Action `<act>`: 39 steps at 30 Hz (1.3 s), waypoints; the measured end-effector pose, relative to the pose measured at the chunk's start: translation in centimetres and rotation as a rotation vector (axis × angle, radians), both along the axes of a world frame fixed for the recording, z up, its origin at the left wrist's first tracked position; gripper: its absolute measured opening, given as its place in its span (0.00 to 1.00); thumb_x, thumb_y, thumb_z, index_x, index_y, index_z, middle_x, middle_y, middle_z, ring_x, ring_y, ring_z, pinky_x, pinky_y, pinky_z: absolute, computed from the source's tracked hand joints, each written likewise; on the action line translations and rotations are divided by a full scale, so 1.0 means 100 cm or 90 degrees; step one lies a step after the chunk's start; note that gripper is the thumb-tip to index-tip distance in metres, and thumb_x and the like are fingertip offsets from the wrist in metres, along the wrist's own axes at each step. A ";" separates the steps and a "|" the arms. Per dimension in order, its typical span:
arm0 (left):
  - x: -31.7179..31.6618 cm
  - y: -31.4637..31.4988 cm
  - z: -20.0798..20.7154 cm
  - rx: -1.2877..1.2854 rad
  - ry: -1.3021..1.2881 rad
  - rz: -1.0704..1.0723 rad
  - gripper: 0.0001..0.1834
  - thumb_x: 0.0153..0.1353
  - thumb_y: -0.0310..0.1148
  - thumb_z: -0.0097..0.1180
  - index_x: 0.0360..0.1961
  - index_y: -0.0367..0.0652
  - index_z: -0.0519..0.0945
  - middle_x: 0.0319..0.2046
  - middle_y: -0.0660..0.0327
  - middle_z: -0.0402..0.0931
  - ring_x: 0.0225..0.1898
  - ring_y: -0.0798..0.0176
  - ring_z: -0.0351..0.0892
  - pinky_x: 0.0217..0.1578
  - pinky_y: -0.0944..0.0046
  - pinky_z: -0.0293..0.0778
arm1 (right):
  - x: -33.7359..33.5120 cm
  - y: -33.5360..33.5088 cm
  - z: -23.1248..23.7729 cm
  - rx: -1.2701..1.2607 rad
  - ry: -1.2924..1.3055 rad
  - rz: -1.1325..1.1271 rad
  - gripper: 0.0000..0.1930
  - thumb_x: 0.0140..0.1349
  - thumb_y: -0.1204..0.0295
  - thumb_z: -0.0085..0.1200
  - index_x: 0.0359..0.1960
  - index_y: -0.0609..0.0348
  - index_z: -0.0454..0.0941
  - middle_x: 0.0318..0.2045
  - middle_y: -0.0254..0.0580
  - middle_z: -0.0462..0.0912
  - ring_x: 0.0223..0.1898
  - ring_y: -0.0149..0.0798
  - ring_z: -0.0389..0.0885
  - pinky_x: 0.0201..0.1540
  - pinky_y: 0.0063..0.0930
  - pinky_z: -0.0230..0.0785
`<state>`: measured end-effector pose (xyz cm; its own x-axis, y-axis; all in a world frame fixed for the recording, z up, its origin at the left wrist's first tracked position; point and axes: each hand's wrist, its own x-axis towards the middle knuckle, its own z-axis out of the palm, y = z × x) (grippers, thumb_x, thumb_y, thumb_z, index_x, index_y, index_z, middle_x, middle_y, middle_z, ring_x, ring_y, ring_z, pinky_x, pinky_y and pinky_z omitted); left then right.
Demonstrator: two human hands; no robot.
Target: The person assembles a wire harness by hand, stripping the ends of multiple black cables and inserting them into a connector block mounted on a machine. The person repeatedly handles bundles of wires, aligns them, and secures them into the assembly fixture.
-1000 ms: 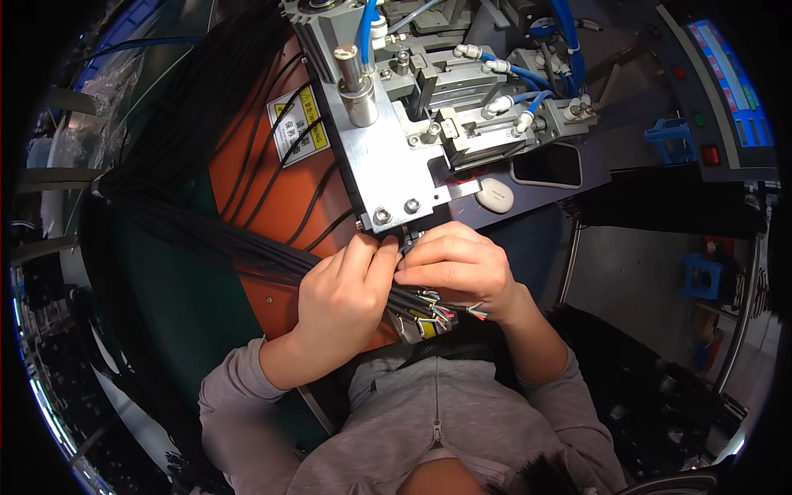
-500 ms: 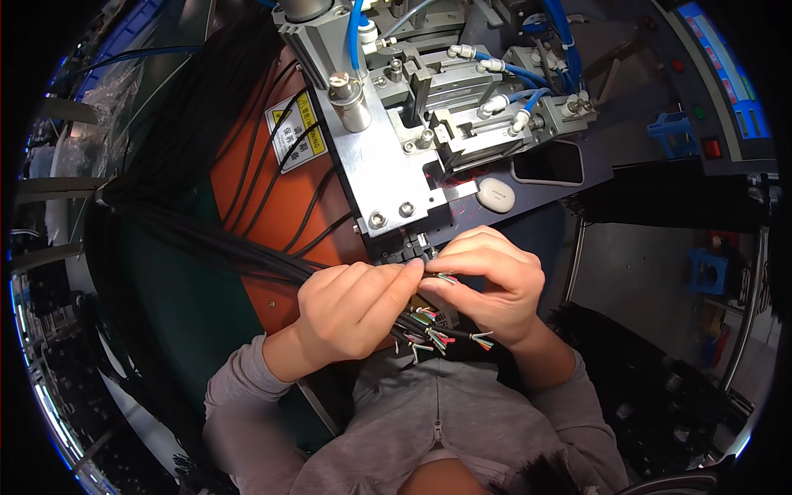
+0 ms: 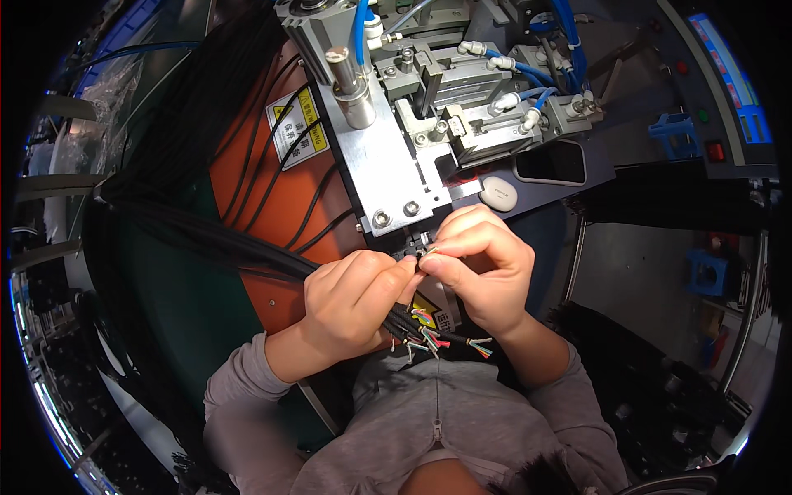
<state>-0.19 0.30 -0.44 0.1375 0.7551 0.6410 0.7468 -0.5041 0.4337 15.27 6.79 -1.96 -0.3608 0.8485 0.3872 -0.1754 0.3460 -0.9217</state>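
My left hand point(image 3: 346, 301) is closed round a bundle of black cables point(image 3: 272, 257) that comes in from the left. Its thumb and forefinger pinch near one cable's end, just under the machine's front. Opposite it, my right hand point(image 3: 491, 268) pinches the thin wires point(image 3: 431, 252) at that end, fingertips almost touching the left ones; the fingers hide most of them. Below my hands, several cable ends point(image 3: 431, 337) stick out with stripped sheaths and fanned coloured wires. A small dark fixture point(image 3: 410, 245) of the machine sits right behind my fingertips.
A metal machine point(image 3: 388, 165) with cylinders and blue air hoses point(image 3: 569, 49) stands ahead. To its right lie a phone point(image 3: 551, 162) and a white oval case point(image 3: 498, 194). A screen point(image 3: 726, 74) is at far right. Cables cross an orange panel point(image 3: 285, 210) bearing a warning label point(image 3: 297, 128).
My right fingertips have closed in toward the fixture and my left thumb. The coloured wires that showed between the right fingers are now mostly covered. The view has shifted slightly.
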 end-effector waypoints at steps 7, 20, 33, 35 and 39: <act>0.001 -0.005 0.001 -0.032 0.112 0.025 0.14 0.44 0.27 0.58 0.35 0.35 0.80 0.25 0.64 0.71 0.20 0.69 0.70 0.16 0.71 0.63 | 0.013 0.007 0.013 0.195 -0.243 -0.006 0.08 0.48 0.77 0.64 0.25 0.60 0.74 0.24 0.39 0.76 0.29 0.39 0.74 0.34 0.30 0.64; 0.006 -0.007 -0.004 -0.060 0.239 0.045 0.20 0.42 0.28 0.60 0.41 0.42 0.83 0.26 0.66 0.73 0.20 0.71 0.67 0.16 0.72 0.62 | 0.024 0.017 -0.010 0.028 -0.284 0.040 0.03 0.52 0.78 0.59 0.26 0.64 0.79 0.28 0.43 0.80 0.30 0.40 0.77 0.34 0.30 0.69; 0.014 -0.007 0.000 -0.131 0.287 0.101 0.18 0.45 0.26 0.59 0.42 0.43 0.83 0.20 0.67 0.58 0.19 0.72 0.63 0.16 0.72 0.61 | 0.012 0.012 -0.020 0.166 -0.308 -0.029 0.03 0.49 0.80 0.57 0.24 0.63 0.75 0.22 0.42 0.75 0.27 0.44 0.73 0.31 0.32 0.66; 0.013 -0.007 -0.002 -0.131 0.265 0.090 0.18 0.45 0.26 0.59 0.41 0.42 0.83 0.20 0.67 0.60 0.19 0.71 0.65 0.16 0.71 0.62 | 0.010 0.012 -0.022 0.159 -0.291 -0.041 0.03 0.49 0.80 0.57 0.24 0.64 0.75 0.22 0.43 0.75 0.27 0.44 0.73 0.32 0.31 0.66; 0.008 -0.004 -0.005 -0.108 0.243 0.062 0.15 0.46 0.28 0.56 0.38 0.38 0.82 0.22 0.67 0.64 0.21 0.71 0.69 0.17 0.72 0.63 | 0.013 0.011 -0.027 -0.092 -0.247 0.023 0.04 0.53 0.78 0.56 0.25 0.65 0.74 0.23 0.39 0.75 0.27 0.34 0.73 0.33 0.25 0.65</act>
<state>0.58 -0.14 -0.97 0.2639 0.8666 0.4235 0.9103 -0.3689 0.1876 16.56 7.93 -4.71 -0.4875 0.8681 0.0938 0.1849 0.2076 -0.9606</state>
